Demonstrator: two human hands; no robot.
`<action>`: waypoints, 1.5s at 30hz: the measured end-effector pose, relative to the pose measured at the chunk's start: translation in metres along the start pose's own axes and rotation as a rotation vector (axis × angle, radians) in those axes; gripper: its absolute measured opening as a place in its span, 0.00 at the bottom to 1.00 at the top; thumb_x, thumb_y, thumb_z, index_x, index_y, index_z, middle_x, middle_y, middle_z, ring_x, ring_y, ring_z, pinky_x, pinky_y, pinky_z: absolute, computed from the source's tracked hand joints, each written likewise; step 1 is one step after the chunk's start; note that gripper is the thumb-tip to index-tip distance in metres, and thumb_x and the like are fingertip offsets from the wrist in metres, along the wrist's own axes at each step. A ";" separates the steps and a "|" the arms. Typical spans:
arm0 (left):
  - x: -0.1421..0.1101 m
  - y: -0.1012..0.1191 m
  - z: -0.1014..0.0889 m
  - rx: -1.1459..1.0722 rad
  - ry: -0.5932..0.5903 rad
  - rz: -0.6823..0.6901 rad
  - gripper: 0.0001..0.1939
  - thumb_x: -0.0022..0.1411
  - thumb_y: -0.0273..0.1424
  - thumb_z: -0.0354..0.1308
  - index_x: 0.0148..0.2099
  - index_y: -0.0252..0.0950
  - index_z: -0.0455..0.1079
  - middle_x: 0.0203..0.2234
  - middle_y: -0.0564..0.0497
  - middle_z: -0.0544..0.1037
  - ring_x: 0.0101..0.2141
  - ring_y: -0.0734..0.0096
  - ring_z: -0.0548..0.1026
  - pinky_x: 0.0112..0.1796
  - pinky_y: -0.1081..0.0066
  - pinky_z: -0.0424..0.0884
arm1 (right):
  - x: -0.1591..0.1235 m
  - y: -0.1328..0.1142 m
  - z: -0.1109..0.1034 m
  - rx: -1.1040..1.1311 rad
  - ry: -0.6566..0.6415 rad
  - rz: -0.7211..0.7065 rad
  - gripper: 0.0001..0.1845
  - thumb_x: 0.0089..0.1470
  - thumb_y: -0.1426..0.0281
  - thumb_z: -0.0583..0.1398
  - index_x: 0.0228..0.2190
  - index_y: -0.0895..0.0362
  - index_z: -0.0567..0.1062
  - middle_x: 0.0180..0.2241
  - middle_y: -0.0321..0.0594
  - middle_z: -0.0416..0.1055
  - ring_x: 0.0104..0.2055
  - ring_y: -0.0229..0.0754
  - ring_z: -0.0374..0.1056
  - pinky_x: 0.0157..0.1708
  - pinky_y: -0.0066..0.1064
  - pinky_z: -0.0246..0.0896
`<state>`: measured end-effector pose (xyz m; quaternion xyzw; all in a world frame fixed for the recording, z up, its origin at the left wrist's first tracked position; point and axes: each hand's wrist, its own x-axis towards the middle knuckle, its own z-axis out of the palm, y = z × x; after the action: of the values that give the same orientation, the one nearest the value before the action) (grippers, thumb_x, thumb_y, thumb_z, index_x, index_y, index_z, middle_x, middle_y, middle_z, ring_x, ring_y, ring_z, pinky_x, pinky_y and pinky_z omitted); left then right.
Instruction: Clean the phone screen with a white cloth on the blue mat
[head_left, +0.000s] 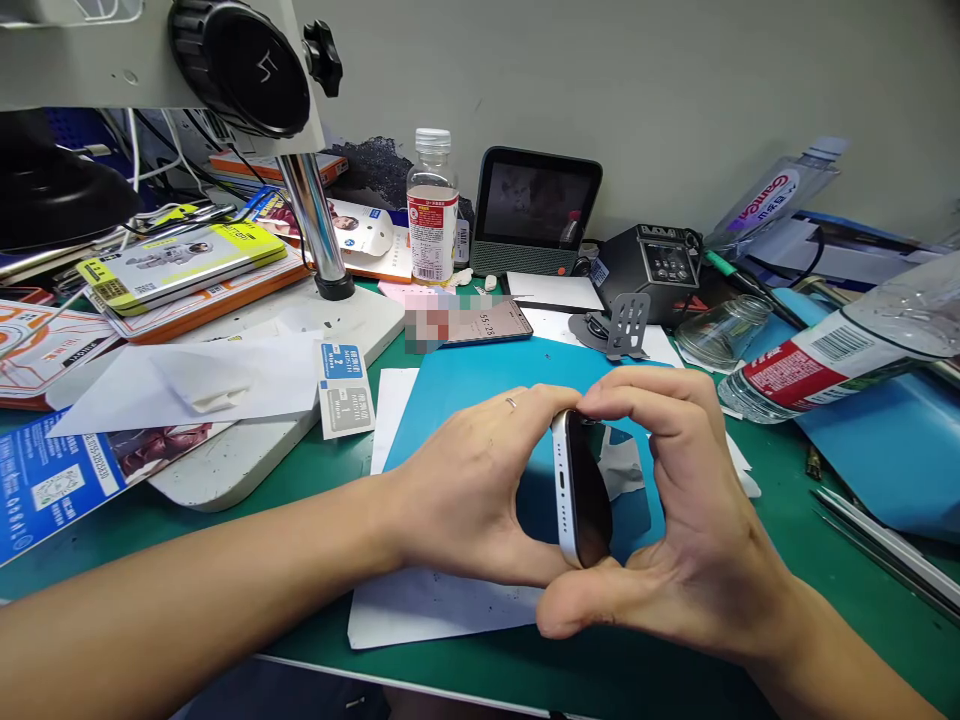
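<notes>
Between my two hands a smartphone [567, 492] stands on its long side, its white bottom edge with charging port and speaker holes facing me. My left hand [476, 490] grips it from the left, with fingertips at the upper end and the thumb at the lower. From the right, my right hand [694, 500] closes on the same phone, fingers above and thumb below. The dark glass side faces right. Under the hands lies a blue mat [457, 400], and a grey scrap of film [621, 466] shows behind the phone.
A microscope stand [319, 225] rises at the left. A second phone [495, 322] lies behind the mat, near an upright bottle [433, 215] and a smart display [536, 210]. To the right are a tilted plastic bottle [817, 365], a glass jar [724, 330] and tweezers [892, 550].
</notes>
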<state>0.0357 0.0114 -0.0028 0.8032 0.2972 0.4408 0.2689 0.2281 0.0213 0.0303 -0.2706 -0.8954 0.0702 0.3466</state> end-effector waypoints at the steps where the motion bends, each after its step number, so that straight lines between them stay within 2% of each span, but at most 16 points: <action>1: 0.000 0.000 0.000 0.000 0.003 0.013 0.39 0.50 0.47 0.70 0.59 0.40 0.58 0.51 0.43 0.75 0.48 0.54 0.77 0.49 0.59 0.74 | 0.000 0.000 0.000 -0.008 0.000 -0.005 0.51 0.36 0.35 0.66 0.55 0.48 0.60 0.48 0.50 0.59 0.51 0.62 0.62 0.50 0.58 0.65; 8: 0.000 0.000 0.001 0.003 -0.002 0.063 0.38 0.53 0.46 0.69 0.59 0.39 0.57 0.52 0.43 0.74 0.48 0.54 0.77 0.49 0.60 0.73 | -0.004 0.000 -0.001 -0.050 -0.013 -0.002 0.54 0.34 0.35 0.66 0.56 0.50 0.60 0.49 0.51 0.58 0.52 0.62 0.62 0.51 0.56 0.65; 14: 0.002 -0.003 0.001 0.010 -0.005 0.115 0.40 0.51 0.48 0.68 0.59 0.38 0.56 0.50 0.42 0.74 0.46 0.54 0.77 0.47 0.58 0.73 | 0.000 0.001 -0.002 -0.084 0.027 -0.097 0.55 0.31 0.36 0.69 0.53 0.54 0.62 0.46 0.48 0.60 0.49 0.57 0.63 0.47 0.52 0.66; 19: 0.001 -0.004 0.002 0.026 0.001 0.153 0.40 0.51 0.50 0.67 0.58 0.37 0.57 0.48 0.43 0.74 0.45 0.55 0.76 0.45 0.59 0.73 | 0.003 0.000 -0.003 -0.090 0.035 -0.112 0.55 0.29 0.37 0.70 0.51 0.56 0.63 0.46 0.48 0.60 0.48 0.55 0.63 0.47 0.48 0.66; 34: 0.003 -0.007 0.002 0.046 0.010 0.201 0.39 0.50 0.51 0.67 0.57 0.38 0.57 0.48 0.43 0.74 0.44 0.55 0.77 0.45 0.59 0.74 | 0.001 0.000 -0.004 -0.070 0.027 -0.107 0.56 0.27 0.37 0.71 0.51 0.55 0.62 0.46 0.47 0.60 0.48 0.56 0.64 0.46 0.48 0.67; 45: 0.003 -0.008 0.001 0.063 0.005 0.211 0.39 0.51 0.49 0.67 0.58 0.38 0.56 0.48 0.43 0.74 0.43 0.56 0.76 0.45 0.60 0.73 | 0.000 0.000 -0.004 -0.080 0.033 -0.117 0.56 0.28 0.38 0.71 0.50 0.58 0.63 0.46 0.50 0.61 0.48 0.55 0.63 0.46 0.49 0.67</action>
<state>0.0362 0.0192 -0.0071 0.8370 0.2252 0.4591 0.1948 0.2305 0.0215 0.0333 -0.2325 -0.9059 0.0094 0.3539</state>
